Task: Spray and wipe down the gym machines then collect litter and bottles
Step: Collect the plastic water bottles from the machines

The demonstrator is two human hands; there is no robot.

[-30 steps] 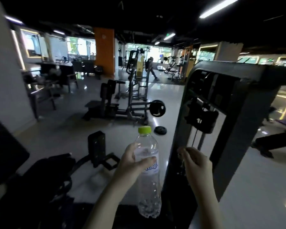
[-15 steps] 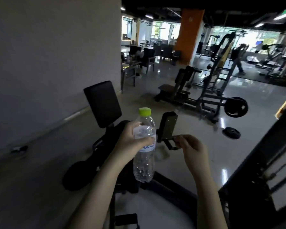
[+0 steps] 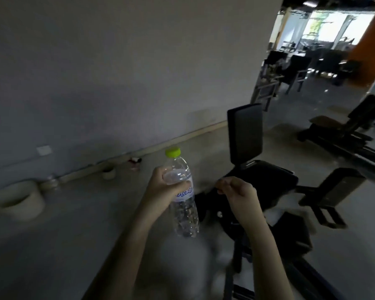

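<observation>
I record my left hand (image 3: 165, 191) wrapped round a clear bottle (image 3: 185, 213), held upright in the air above the floor, with its green cap (image 3: 173, 152) on. My right hand (image 3: 241, 197) is just beside it, fingers curled, nothing visible in them. Behind them are a black seat (image 3: 268, 176) and backrest (image 3: 245, 131). Blurred litter (image 3: 134, 163) lies by the wall (image 3: 95, 72).

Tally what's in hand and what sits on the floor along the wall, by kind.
Plastic bottle, held by the left hand: 1
Pale round pots, large and small: 2
Red-and-white item, too blurred to name: 1
Jar-like item, blurred: 1
Total: 5
</observation>
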